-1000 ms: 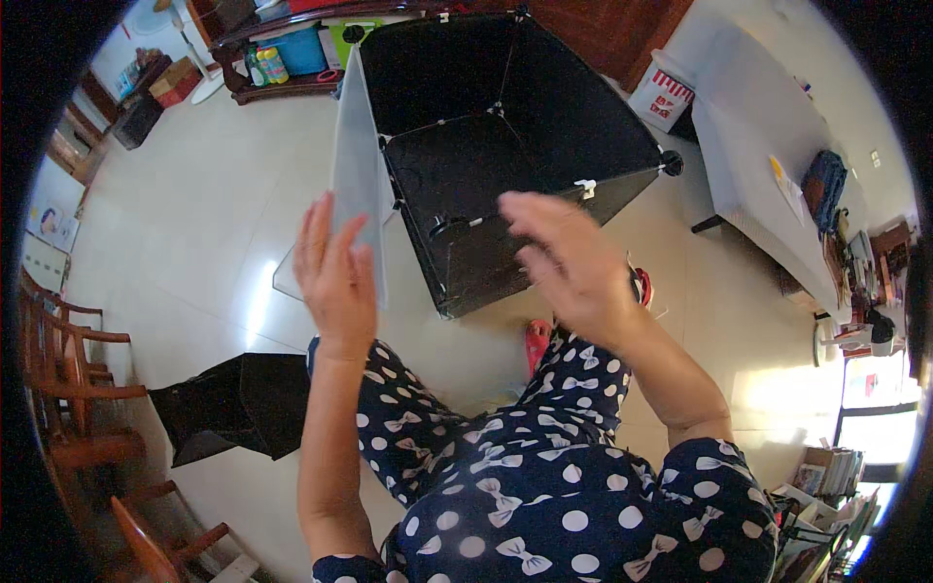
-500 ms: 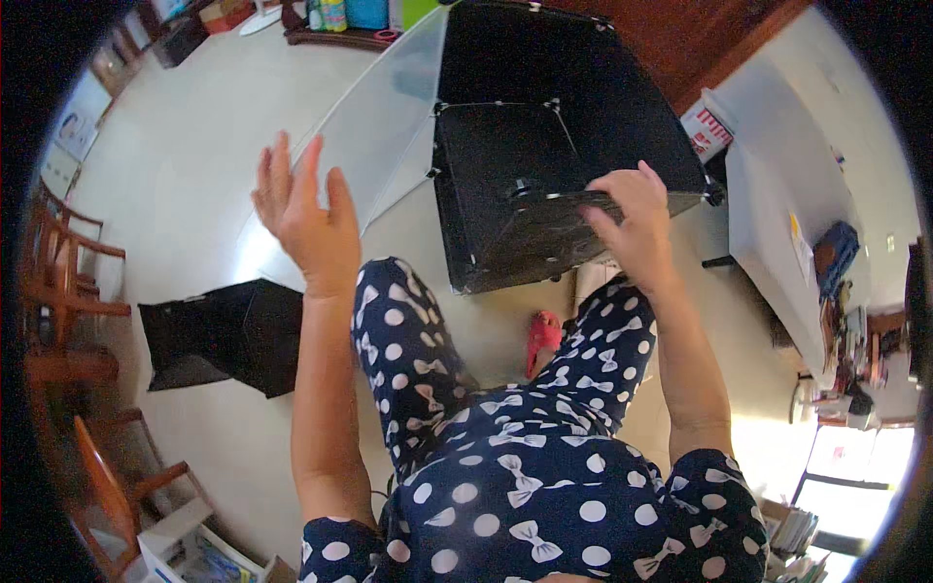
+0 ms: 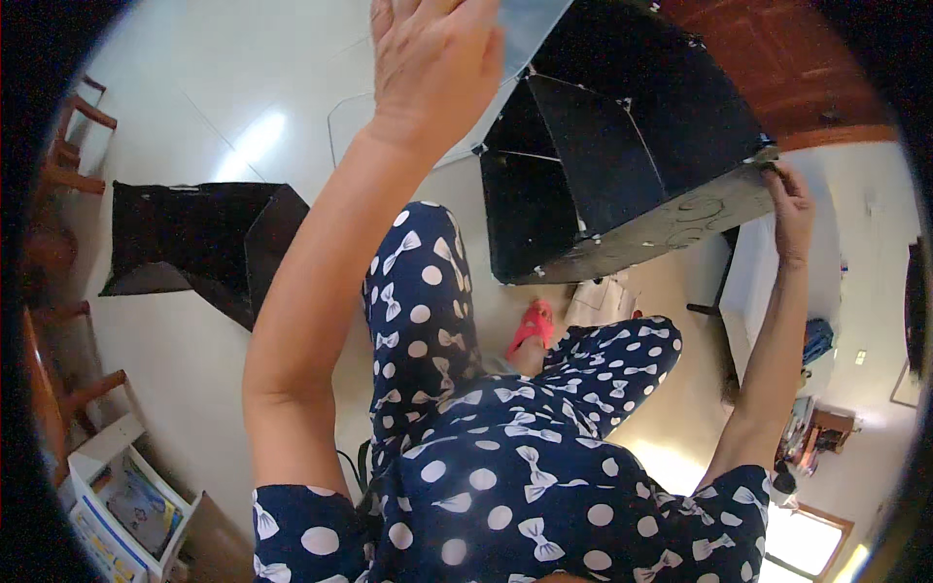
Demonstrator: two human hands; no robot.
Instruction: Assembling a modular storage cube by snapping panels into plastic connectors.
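Note:
A black panel storage cabinet (image 3: pixel 603 146) stands tilted ahead of me, its inside showing thin metal rods and small pale connectors. One outer side carries a swirl pattern. My right hand (image 3: pixel 793 209) has its fingers closed on the cabinet's right near corner. Stretched forward, my left hand (image 3: pixel 437 68) is over a translucent plastic panel (image 3: pixel 530 34) by the cabinet's left side. Its fingertips run out at the top of the picture, so I cannot tell whether it grips the panel. Another clear sheet edge (image 3: pixel 355 131) shows left of the cabinet.
A black panel piece (image 3: pixel 185 238) lies on the pale tiled floor at left. Wooden chairs (image 3: pixel 63 253) line the left side, above a white drawer unit (image 3: pixel 136 496). A white table (image 3: pixel 753 301) stands at right. My foot wears a pink sandal (image 3: pixel 533 325), near a beige object (image 3: pixel 600 301).
My left hand has moved forward and right, to the translucent panel. My right hand has moved right, from the cabinet's near edge to its corner. The cabinet appears shifted right and turned.

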